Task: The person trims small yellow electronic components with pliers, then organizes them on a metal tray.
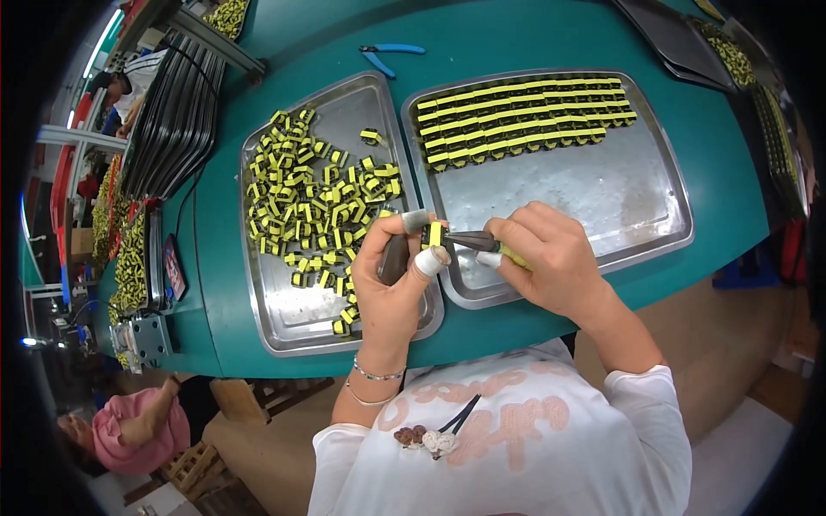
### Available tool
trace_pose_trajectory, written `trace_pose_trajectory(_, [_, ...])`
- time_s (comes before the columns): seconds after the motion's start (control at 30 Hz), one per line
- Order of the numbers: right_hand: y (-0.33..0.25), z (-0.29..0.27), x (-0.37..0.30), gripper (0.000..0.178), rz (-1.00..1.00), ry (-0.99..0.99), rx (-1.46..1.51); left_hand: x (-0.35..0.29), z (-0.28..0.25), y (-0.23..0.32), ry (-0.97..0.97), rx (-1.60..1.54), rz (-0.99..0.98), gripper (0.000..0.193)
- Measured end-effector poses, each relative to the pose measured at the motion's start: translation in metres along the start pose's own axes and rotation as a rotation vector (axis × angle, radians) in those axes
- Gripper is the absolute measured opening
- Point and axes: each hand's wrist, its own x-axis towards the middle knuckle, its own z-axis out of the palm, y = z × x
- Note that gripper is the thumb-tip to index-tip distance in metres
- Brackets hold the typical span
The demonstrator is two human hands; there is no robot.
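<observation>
My left hand pinches a small black component with a yellow band between thumb and forefinger, both wrapped in pale tape. A dark rounded object also lies in that palm; its kind is unclear. In my right hand is a tool that looks like pliers, with dark tapering jaws and a yellow-green handle. Its tip meets or nearly meets the component's right side. Beneath my left hand, a metal tray carries a loose heap of similar components. Rows of them fill the far part of the right tray.
Blue-handled cutters lie beyond the trays on the green table. Dark stacked trays stand at the left, with a metal frame bar above. More dark trays sit far right. A person in pink is at lower left.
</observation>
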Motion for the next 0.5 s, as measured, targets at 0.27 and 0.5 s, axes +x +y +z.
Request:
trace_pose_trajectory(0.27, [-0.002, -0.0044, 0.0041, 0.026, 0.025, 0.026, 0.009, -0.0009, 0.0039, 0.0052, -0.015, -0.082, -0.011, 0.027])
trace_pose_trajectory(0.5, [-0.0005, -0.0006, 0.0063, 0.023, 0.031, 0.049, 0.1, -0.0012, 0.003, 0.0032, -0.027, -0.241, -0.055, 0.03])
